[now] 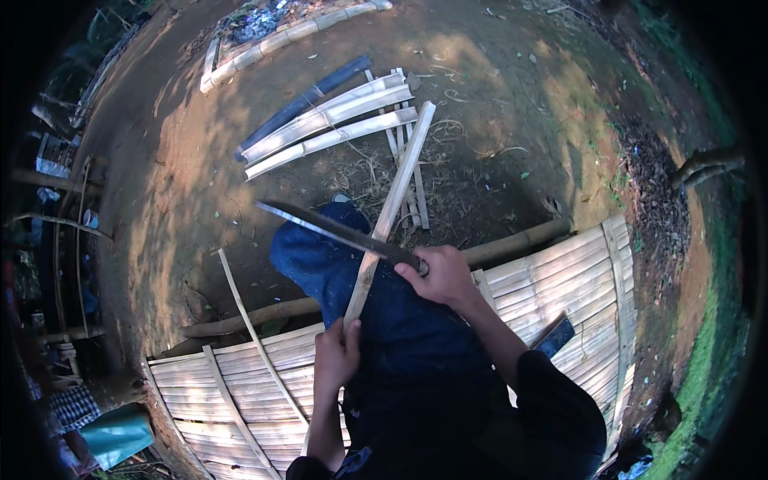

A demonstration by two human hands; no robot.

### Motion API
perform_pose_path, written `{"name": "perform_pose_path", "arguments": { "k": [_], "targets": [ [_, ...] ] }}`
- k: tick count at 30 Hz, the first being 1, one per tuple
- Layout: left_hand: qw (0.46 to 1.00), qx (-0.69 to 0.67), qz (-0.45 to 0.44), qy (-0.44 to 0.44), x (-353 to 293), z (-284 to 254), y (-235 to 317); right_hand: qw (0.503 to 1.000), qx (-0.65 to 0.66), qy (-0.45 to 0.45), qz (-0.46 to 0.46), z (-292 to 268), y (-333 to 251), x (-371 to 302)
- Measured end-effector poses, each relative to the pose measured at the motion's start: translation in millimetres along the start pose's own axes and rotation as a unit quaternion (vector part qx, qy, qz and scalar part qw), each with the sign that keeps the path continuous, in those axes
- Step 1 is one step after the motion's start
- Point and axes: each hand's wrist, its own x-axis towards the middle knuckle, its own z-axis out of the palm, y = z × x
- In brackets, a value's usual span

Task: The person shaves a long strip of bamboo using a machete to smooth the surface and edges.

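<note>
My left hand (336,354) is closed around the near end of a split bamboo strip (394,196), which slants up and away to the right over my blue-trousered legs. In my right hand (442,274) is the handle of a machete (324,226). Its long dark blade points left and crosses over the strip near the middle. Whether the edge touches the bamboo I cannot tell. Below my right forearm, a dark flat object (554,336) lies on the bamboo slat bench (264,376).
Several split bamboo lengths (328,120) and a dark one (308,104) lie on the ground ahead, amid curled shavings (372,172). A thin bamboo strip (256,328) leans across the bench at left. A bamboo-edged bed (280,40) holds litter at the far left. A teal cloth (116,436) hangs lower left.
</note>
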Motion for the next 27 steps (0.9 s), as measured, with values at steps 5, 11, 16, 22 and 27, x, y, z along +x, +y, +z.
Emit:
{"name": "perform_pose_path", "arguments": {
  "k": [5, 11, 16, 22, 27],
  "targets": [
    [0.997, -0.08, -0.012, 0.0, -2.1, -2.6, -4.9, 0.994, -0.038, 0.01, -0.105, -5.8, -22.9, -3.7],
    [1.0, -0.022, 0.007, 0.016, -1.8, -5.5, -5.5, 0.994, -0.058, 0.086, -0.04, -10.6, 11.9, 24.3],
    [0.999, -0.039, 0.002, 0.008, -1.5, -4.3, -6.9, 0.995, 0.027, 0.058, 0.077, -8.2, 9.1, 23.4],
    [0.999, -0.04, 0.0, -0.007, 0.7, -1.3, -6.8, 0.992, -0.048, 0.014, -0.117, -6.1, -19.1, -1.7],
    [0.999, -0.03, -0.026, -0.011, -10.3, -7.7, -10.9, 0.993, -0.042, 0.077, 0.081, -8.7, 26.3, 20.2]
  ]
}}
